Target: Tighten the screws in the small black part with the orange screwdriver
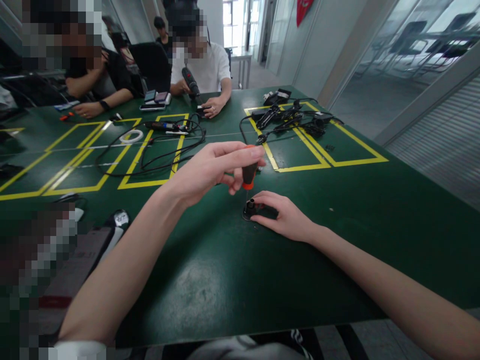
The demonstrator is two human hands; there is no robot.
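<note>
My left hand (pixel 213 172) is closed around the black and orange handle of a screwdriver (pixel 249 175), held upright with its thin shaft pointing down. The shaft reaches a small dark round part (pixel 249 212) that lies on the green table and has a short tube standing up from it. Whether the tip touches a screw is too small to tell. My right hand (pixel 285 215) pinches this part from the right side between thumb and fingers. Some of the fingertips are hidden behind it.
Black cables and adapters (pixel 288 117) lie heaped at the back right of the green table (pixel 356 215). A corded black tool (pixel 161 126) and a white ring (pixel 131 136) lie back left. Across the table a person (pixel 210 65) holds a power screwdriver (pixel 190 81); another person sits further left.
</note>
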